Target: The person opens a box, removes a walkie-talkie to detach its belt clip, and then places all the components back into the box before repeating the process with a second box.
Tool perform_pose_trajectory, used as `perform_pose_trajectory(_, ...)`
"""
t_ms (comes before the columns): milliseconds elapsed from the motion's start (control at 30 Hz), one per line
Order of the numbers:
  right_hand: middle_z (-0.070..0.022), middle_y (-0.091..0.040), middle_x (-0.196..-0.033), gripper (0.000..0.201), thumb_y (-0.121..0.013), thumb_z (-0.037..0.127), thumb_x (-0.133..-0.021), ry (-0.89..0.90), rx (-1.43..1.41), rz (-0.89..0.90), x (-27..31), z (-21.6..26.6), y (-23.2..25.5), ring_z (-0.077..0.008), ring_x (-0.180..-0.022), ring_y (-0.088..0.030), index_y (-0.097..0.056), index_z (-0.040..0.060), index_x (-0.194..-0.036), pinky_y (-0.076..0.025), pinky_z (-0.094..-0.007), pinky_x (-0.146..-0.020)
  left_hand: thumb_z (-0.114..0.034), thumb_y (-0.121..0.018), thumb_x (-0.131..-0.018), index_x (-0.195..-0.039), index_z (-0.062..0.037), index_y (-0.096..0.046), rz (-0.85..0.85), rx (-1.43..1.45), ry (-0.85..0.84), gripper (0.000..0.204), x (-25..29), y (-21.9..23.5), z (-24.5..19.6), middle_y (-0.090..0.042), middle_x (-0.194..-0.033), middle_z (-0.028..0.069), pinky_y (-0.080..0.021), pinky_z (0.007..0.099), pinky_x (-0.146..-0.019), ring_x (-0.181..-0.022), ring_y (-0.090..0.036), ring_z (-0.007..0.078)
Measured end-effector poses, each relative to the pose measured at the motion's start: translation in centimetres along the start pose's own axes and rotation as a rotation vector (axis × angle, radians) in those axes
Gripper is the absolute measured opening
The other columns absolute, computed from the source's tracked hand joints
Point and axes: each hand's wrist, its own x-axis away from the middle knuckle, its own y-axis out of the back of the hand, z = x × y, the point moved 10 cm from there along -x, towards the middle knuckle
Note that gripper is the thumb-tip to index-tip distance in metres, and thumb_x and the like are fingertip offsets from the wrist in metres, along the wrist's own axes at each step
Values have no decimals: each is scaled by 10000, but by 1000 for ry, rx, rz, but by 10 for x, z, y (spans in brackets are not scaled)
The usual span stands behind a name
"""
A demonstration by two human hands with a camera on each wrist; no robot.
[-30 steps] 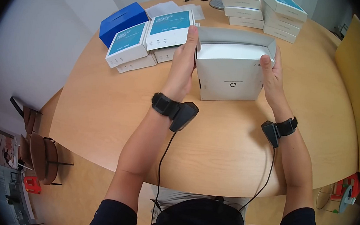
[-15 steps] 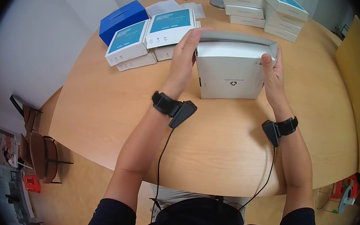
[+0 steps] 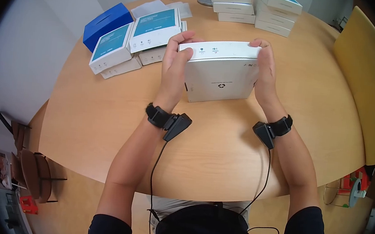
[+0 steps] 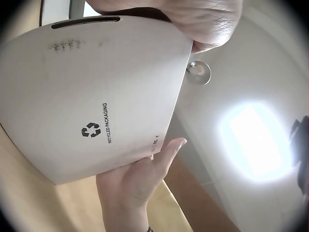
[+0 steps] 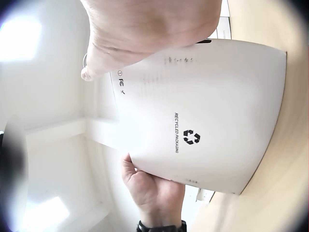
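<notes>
A white cardboard box [image 3: 220, 86] stands upright on its edge on the table, its face with the recycling mark turned toward me. Its top side, printed with small icons, lies closed. My left hand [image 3: 174, 68] grips the upper left corner, thumb at the front edge and fingers behind. At the upper right corner my right hand [image 3: 267, 75] holds the box with its fingers bent over the top. The left wrist view shows the box's recycling print [image 4: 94, 128] and the right palm along the side. Most of the left fingers are hidden behind the box.
White boxes with teal tops [image 3: 155, 26] lie stacked at the left, beside a blue box [image 3: 108, 23]. More white boxes [image 3: 276, 17] are piled at the back. A yellow panel [image 3: 362, 84] borders the right side. Cables [image 3: 153, 172] hang from both wrist cameras.
The box's open top flap has come down and now covers the top. Both hands shifted at the upper corners, and the right fingers moved onto the top. The head view swung slightly right.
</notes>
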Motion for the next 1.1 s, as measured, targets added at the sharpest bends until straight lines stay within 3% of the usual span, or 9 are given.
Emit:
perform_pose_trajectory(200,-7,-607,-1170,341,-607,377,-1093,-119,-24,-88,2,14,-10,-95,-1096,-541,-599,107,-1300,-432,-279,-982,-242,-525,-1041,-1482,-19,-513,16,-11,-1,495,4,-1,-1,-626,-1380,136,-450,349,-1107,-1261,-591,204)
perform_pose_trajectory(467,-31,-631,-1111,423,-605,422,-1054,-91,18,-98,-4,7,-5,-127,-1065,-557,-618,55,-1263,-440,-298,-962,-345,-538,-1078,-1501,-24,-487,89,-86,0,534,6,0,0,-569,-1427,115,-391,336,-1150,-1327,-535,190)
perform_pose_trajectory(667,-56,-639,-1078,448,-495,439,-1104,32,117,-192,-11,9,3,-167,-1034,-568,-668,28,-1153,-446,-334,-956,-491,-426,-1149,-1583,-35,-435,70,-298,37,630,26,3,0,-550,-1428,135,-323,379,-1220,-1370,-500,234)
perform_pose_trajectory(767,-65,-649,-1075,464,-451,416,-1127,86,285,-235,-10,13,14,-187,-1034,-579,-678,11,-1131,-451,-347,-961,-620,-397,-1141,-1582,-1,-402,147,-462,-53,760,43,7,-6,-566,-1425,215,-370,434,-1189,-1357,-511,312)
perform_pose_trajectory(867,-76,-657,-1091,473,-420,396,-1139,158,340,-232,-10,10,25,-203,-1057,-588,-678,0,-1138,-454,-358,-976,-700,-330,-1119,-1645,-13,-359,101,-724,79,865,59,37,0,-607,-1386,201,-415,368,-1162,-1274,-601,254)
perform_pose_trajectory(967,-90,-658,-1119,470,-392,381,-1145,199,349,-200,-9,17,23,-210,-1087,-591,-668,1,-1162,-452,-361,-998,-859,-299,-1026,-1666,6,-300,187,-393,651,1075,81,44,28,-684,-1258,218,-552,364,-1024,-1075,-711,231)
perform_pose_trajectory(1067,-102,-658,-1160,459,-375,374,-1145,187,364,-131,-7,25,18,-215,-1117,-593,-644,7,-1206,-449,-361,-1026,-957,-275,-941,-1690,-35,-254,164,57,755,1188,87,22,37,-719,-1147,208,-637,373,-882,-896,-753,201)
perform_pose_trajectory(1100,-106,-658,-1176,455,-372,373,-1144,176,366,-104,-7,25,17,-216,-1127,-594,-634,9,-1224,-448,-361,-1036,-942,-276,-953,-1705,-78,-224,141,113,777,1146,85,22,39,-710,-1178,225,-663,405,-830,-944,-773,246)
